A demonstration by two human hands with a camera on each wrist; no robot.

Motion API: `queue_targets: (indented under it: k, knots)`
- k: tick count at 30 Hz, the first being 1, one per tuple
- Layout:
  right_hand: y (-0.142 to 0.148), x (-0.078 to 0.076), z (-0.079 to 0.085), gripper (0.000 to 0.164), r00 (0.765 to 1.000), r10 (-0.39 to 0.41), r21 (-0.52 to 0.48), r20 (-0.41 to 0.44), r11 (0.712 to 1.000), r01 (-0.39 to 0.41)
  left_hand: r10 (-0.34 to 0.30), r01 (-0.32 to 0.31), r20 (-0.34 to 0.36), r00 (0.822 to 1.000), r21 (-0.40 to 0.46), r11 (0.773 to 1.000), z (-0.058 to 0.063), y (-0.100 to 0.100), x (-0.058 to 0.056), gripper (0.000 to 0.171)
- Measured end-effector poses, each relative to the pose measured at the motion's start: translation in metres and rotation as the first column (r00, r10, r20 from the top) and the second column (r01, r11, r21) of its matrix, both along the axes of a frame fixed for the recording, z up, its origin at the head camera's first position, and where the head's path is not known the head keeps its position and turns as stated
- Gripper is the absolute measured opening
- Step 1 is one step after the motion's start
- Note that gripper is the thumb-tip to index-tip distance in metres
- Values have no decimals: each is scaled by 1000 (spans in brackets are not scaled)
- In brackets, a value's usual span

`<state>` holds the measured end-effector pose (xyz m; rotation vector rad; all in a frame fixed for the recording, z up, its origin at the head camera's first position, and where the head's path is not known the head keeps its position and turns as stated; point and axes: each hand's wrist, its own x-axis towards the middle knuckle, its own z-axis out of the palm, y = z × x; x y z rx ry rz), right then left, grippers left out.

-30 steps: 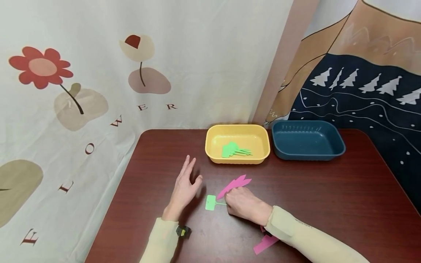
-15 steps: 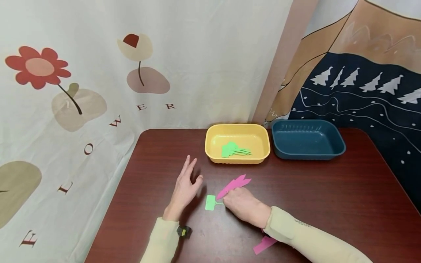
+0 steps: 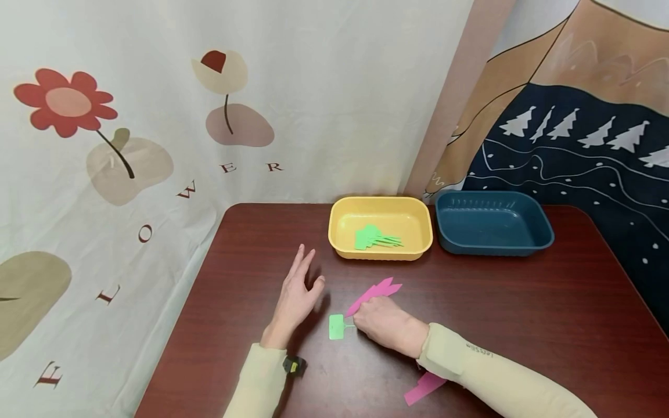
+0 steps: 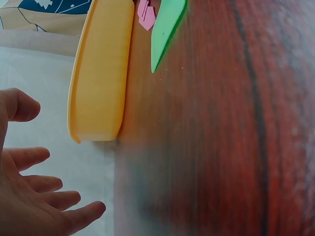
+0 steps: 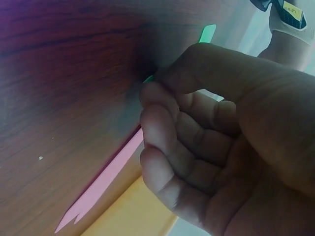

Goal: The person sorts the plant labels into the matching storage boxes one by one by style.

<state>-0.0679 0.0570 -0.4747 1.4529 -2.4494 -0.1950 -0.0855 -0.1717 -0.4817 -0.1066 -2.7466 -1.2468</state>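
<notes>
In the head view my right hand [image 3: 389, 325] pinches the thin stem of a green plant label [image 3: 337, 327], low over the table. The label's square head points left. In the right wrist view, thumb and forefinger meet on the stem, and a bit of the green label [image 5: 208, 33] shows behind the thumb. Just beyond that hand lie pink plant labels [image 3: 372, 295] with pointed ends, partly hidden by it. My left hand [image 3: 294, 300], fingers extended and thumb apart, is left of the green label and holds nothing. The left wrist view shows its spread fingers [image 4: 44, 184].
At the back of the table stands a yellow tray [image 3: 380, 252] with several green plant labels [image 3: 372, 237] inside. Beside it on the right is a dark blue tray [image 3: 493, 244]. More pink labels [image 3: 424, 388] lie under the right forearm, partly covered.
My right hand has slid slightly left along the stem. The green label's head has shifted a little toward me. My left hand has kept its pose, and the head view has moved slightly.
</notes>
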Motion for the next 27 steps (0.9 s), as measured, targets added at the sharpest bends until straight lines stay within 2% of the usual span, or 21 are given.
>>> queue_targets:
  k: [3,8,13,16,20,27]
  knots:
    - [6,0,0,16,1000,15,-20,17,1000,-15,-1,1,3,1000,6,1000,0,1,0,68]
    - [23,2,2,17,995,17,-43,103,999,-12,-4,4,14,1000,17,1000,1,2,0,68]
    - [43,0,1,32,977,-8,-73,215,997,24,-8,8,25,1000,20,1000,1,4,-1,68]
    - [48,-2,-1,30,963,-23,-96,267,994,51,-7,6,24,1000,21,1000,1,6,-2,68]
    - [42,-2,-1,20,953,-28,-109,301,992,63,-13,12,12,1000,18,1000,1,9,-3,68]
    - [20,3,-2,46,958,-23,-79,284,996,48,-27,27,1,1000,28,999,1,12,-4,68]
